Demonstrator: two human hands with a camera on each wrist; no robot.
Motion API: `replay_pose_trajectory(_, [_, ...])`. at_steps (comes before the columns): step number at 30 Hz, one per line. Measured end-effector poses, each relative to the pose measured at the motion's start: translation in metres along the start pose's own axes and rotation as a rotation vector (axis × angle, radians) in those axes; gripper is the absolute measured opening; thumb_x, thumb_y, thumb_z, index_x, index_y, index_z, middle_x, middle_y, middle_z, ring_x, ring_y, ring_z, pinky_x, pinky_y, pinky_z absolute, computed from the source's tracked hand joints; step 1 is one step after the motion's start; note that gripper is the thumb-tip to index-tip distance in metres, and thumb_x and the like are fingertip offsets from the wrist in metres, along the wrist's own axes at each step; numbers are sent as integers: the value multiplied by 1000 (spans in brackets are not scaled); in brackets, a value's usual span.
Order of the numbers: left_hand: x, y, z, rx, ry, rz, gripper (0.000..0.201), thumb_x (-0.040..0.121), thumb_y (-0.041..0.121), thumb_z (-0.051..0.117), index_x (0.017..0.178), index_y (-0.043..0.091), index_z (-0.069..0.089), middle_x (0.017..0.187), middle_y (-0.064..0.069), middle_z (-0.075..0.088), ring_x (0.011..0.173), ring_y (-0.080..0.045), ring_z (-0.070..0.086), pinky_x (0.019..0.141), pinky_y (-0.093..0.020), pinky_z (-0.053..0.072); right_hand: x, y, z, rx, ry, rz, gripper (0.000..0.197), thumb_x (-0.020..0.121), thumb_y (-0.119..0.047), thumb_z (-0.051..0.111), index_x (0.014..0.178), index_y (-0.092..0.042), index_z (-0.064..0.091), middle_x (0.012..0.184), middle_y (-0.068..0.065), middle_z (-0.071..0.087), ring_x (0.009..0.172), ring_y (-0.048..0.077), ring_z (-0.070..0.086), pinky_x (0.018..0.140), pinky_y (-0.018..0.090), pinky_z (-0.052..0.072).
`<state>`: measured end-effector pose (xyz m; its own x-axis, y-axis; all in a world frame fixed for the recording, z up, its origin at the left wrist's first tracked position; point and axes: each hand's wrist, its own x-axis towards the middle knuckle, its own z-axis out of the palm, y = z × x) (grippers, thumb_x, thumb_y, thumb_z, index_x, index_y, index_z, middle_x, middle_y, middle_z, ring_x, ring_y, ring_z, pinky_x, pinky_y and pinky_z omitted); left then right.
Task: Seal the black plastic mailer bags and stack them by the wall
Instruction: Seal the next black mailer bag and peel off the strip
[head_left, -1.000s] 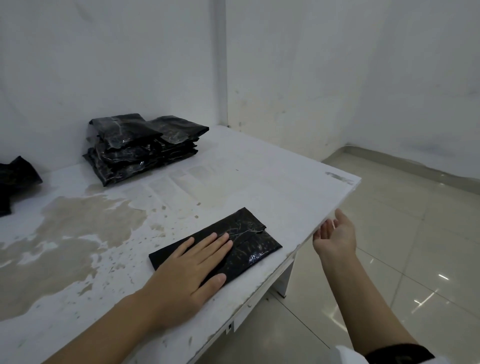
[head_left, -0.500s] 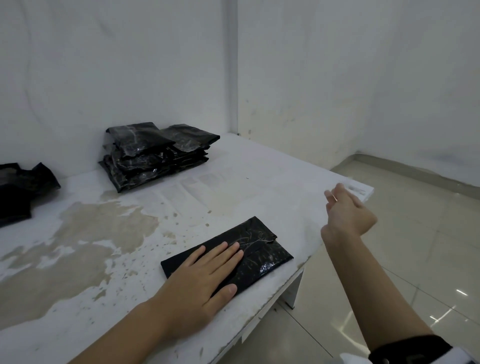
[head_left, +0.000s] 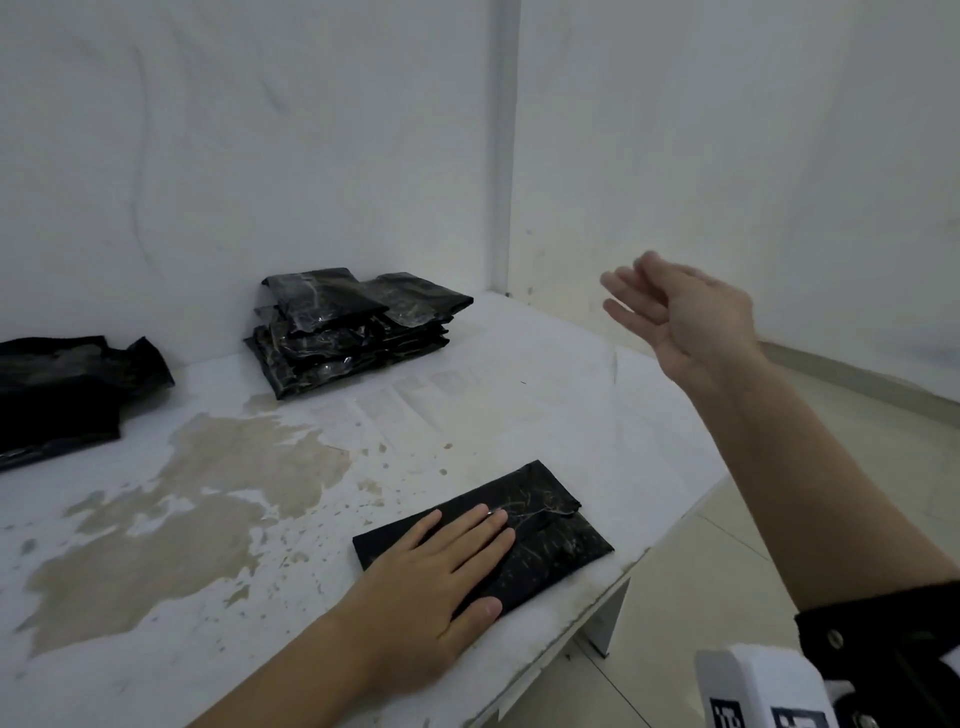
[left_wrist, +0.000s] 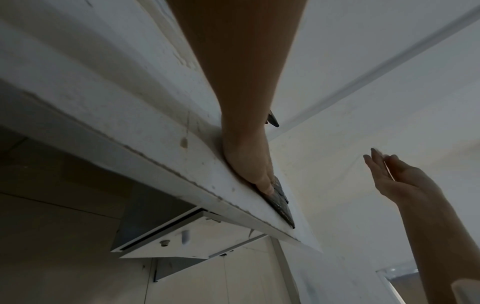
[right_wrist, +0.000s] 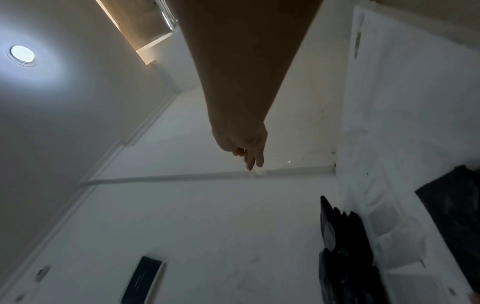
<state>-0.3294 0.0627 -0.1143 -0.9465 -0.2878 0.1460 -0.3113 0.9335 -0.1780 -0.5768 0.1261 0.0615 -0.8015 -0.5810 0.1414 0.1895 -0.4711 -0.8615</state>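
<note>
I can read no brand, label or writing on any bag; the only marks are black-and-white square code patterns on the white wrist-mounted camera block (head_left: 763, 691) at 5 o'clock, too cropped to read. My left hand (head_left: 436, 582) lies flat, fingers straight and together, pressing on the near-left part of the flat black glossy plastic mailer bag (head_left: 550, 530), which sits at 6 o'clock close to the front edge of the worn white worktop (head_left: 519, 405). In the left wrist view the same left hand (left_wrist: 249, 162) lies pressed along the worktop's edge with the bag's corner showing just past the fingertips. My right hand (head_left: 680, 317) is raised in the air at 2 o'clock, well apart from the bag, fingers loosely extended and holding nothing; it is blurred, and the right wrist view shows the right hand (right_wrist: 244, 142) only as a dark shape against the wall. The stack of black shiny mailer bags (head_left: 353, 332) rests at 11 o'clock against the white wall (head_left: 260, 156). A loose heap of crumpled black bags (head_left: 62, 395) lies at 9 o'clock, also by the wall. Brown patches of worn paint (head_left: 208, 499) spread across the worktop at 8 o'clock.
</note>
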Motion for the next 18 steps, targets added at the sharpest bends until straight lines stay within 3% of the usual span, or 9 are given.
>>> replay_pose_trajectory(4, [2, 5, -7, 18, 24, 34, 56, 100, 49, 19, 136, 23, 53, 136, 2, 53, 134, -16, 43, 106, -36, 25, -15, 0, 13, 118, -112, 121, 9, 91, -5, 61, 84, 0, 60, 81, 14, 66, 79, 25, 73, 68, 36, 60])
replay_pose_trajectory(7, [1, 9, -16, -47, 28, 10, 55, 99, 48, 21, 133, 22, 56, 113, 8, 63, 114, -14, 60, 101, -32, 45, -28, -2, 24, 165, -160, 171, 10, 91, -5, 60, 83, 1, 60, 82, 15, 66, 78, 25, 73, 67, 36, 60])
replay_pose_trajectory(9, [0, 18, -33, -99, 39, -41, 60, 95, 50, 29, 146, 19, 36, 114, 10, 61, 110, -12, 58, 92, -28, 47, -37, -2, 32, 190, -199, 195, 11, 91, -5, 59, 82, 1, 60, 80, 14, 67, 77, 24, 73, 68, 36, 60])
replay_pose_trajectory(10, [-1, 23, -41, -174, 4, -87, 66, 96, 50, 33, 152, 20, 17, 122, 9, 56, 116, -12, 51, 96, -28, 42, -42, -2, 36, 202, -219, 208, 11, 92, -6, 59, 82, 1, 60, 79, 14, 67, 76, 24, 73, 68, 36, 60])
replay_pose_trajectory(11, [-1, 27, -43, -297, -11, -162, 73, 96, 49, 39, 153, 22, 2, 130, 10, 50, 122, -11, 43, 101, -28, 36, -46, -1, 40, 210, -238, 220, 12, 92, -6, 59, 82, 1, 59, 77, 14, 67, 75, 23, 73, 68, 37, 60])
replay_pose_trajectory(12, [-1, 30, -48, -490, -43, -283, 79, 94, 45, 48, 153, 25, -1, 134, 12, 46, 125, -9, 39, 104, -27, 32, -50, 0, 44, 212, -256, 232, 12, 92, -6, 59, 82, 1, 60, 76, 14, 68, 74, 23, 73, 68, 36, 60])
replay_pose_trajectory(13, [-1, 31, -50, -725, -14, -413, 79, 92, 37, 57, 152, 27, 6, 134, 14, 46, 126, -7, 40, 104, -25, 34, -54, 2, 48, 211, -274, 244, 12, 92, -6, 59, 82, 1, 60, 76, 13, 68, 74, 23, 73, 67, 36, 60])
replay_pose_trajectory(15, [2, 28, -54, -1204, 165, -671, 57, 88, 18, 62, 135, 27, 32, 126, 10, 51, 118, -8, 51, 93, -22, 43, -62, 5, 55, 203, -308, 268, 12, 92, -6, 59, 82, 1, 60, 76, 14, 68, 75, 24, 73, 65, 35, 60])
replay_pose_trajectory(18, [3, 12, -57, -1829, 423, -1054, 17, 92, 15, 50, 109, 15, 50, 114, -8, 61, 99, -24, 66, 91, -33, 47, -74, 11, 64, 185, -369, 305, 11, 91, -6, 59, 83, 1, 61, 75, 14, 69, 76, 24, 73, 63, 33, 60])
